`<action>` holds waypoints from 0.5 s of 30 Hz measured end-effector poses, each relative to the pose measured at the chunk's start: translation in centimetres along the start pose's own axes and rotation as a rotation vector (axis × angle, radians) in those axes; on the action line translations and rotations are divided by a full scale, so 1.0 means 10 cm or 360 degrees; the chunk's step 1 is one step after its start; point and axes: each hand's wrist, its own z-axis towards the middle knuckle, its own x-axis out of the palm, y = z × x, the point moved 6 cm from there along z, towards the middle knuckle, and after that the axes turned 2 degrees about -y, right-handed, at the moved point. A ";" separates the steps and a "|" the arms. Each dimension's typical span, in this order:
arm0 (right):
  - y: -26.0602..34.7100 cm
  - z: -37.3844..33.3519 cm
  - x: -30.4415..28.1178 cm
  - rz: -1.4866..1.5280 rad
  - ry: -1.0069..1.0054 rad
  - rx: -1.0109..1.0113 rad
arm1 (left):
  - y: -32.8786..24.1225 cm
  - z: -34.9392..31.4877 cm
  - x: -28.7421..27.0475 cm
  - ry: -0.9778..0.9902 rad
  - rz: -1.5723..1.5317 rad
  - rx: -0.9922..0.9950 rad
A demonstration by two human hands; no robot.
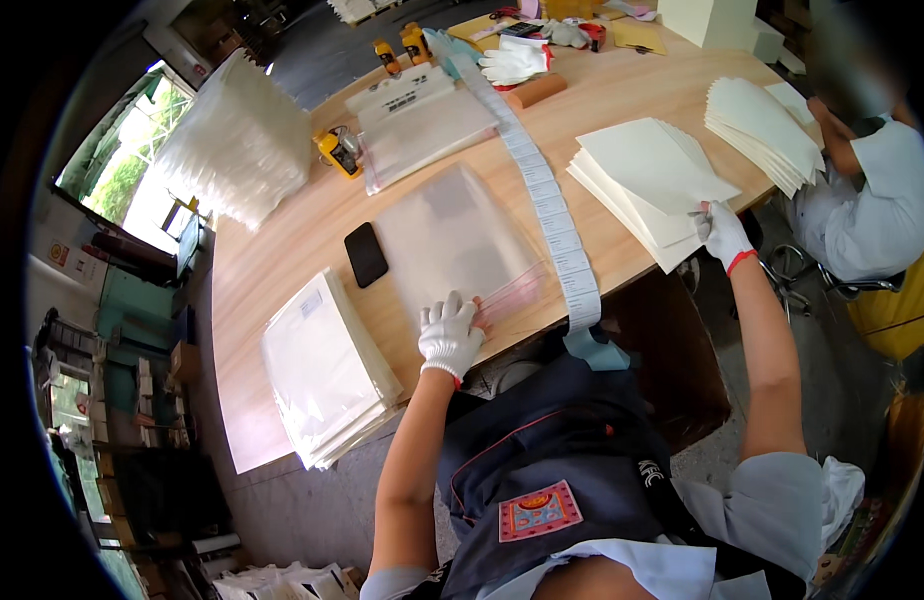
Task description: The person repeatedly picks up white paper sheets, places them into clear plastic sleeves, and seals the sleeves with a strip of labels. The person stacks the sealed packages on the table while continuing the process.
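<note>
My left hand (450, 338), in a white knitted glove, lies with its fingers spread on the near edge of a stack of clear plastic bags (452, 235). My right hand (725, 238), gloved too, pinches the near right corner of a cream paper sheet (647, 150) on top of a fanned stack. Between the two stacks runs a long strip of white labels (549, 190), its end hanging over the table edge by my lap. Left of the bags is a pile of cream sheets in clear bags (322, 360), a small label on the top one.
A black phone (366, 254) lies beside the bags. Farther back on the wooden table (244, 330) are more bags (422, 130), yellow bottles (339, 152), white gloves (516, 60) and a brown roll (537, 91). A co-worker (872, 190) sits at right by another paper stack (762, 130).
</note>
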 end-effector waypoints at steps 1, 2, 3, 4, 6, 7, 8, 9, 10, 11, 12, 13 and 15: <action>0.04 -0.08 0.11 -0.0026 0.0010 -0.0047 | -0.01 0.04 -0.05 0.0046 0.0010 -0.0009; 0.13 -0.20 0.21 -0.0059 0.0010 -0.0105 | -0.03 0.07 -0.11 0.0091 0.0016 -0.0021; 0.19 -0.31 0.29 -0.0071 0.0019 -0.0129 | -0.06 0.11 -0.16 0.0134 0.0021 -0.0030; 0.17 -0.48 0.42 -0.0043 0.0092 -0.0091 | 0.00 0.12 -0.18 0.0165 0.0028 -0.0078; 0.06 -0.89 0.65 0.0050 0.0299 0.0088 | 0.14 0.18 -0.15 0.0143 -0.0036 -0.0153; 0.00 -1.13 0.72 0.0086 0.0428 0.0234 | 0.23 0.18 -0.11 0.0085 -0.0072 -0.0175; -0.09 -1.37 0.78 0.0108 0.0566 0.0391 | 0.31 0.19 -0.08 0.0024 -0.0109 -0.0191; -0.19 -1.60 0.82 0.0110 0.0691 0.0536 | 0.31 0.23 -0.08 -0.0004 -0.0098 -0.0201; -0.33 -1.82 0.84 0.0097 0.0792 0.0675 | 0.33 0.24 -0.09 -0.0032 -0.0085 -0.0225; -0.38 -2.01 0.88 0.0055 0.0896 0.0735 | 0.35 0.25 -0.09 -0.0005 -0.0096 -0.0186; -0.43 -2.17 0.90 0.0006 0.0968 0.0776 | 0.36 0.26 -0.10 0.0011 -0.0101 -0.0164; -0.49 -2.28 0.89 -0.0031 0.1016 0.0821 | 0.36 0.26 -0.10 0.0027 -0.0099 -0.0157; -0.67 -2.37 0.78 -0.0080 0.1038 0.0903 | 0.34 0.26 -0.08 0.0061 -0.0035 -0.0175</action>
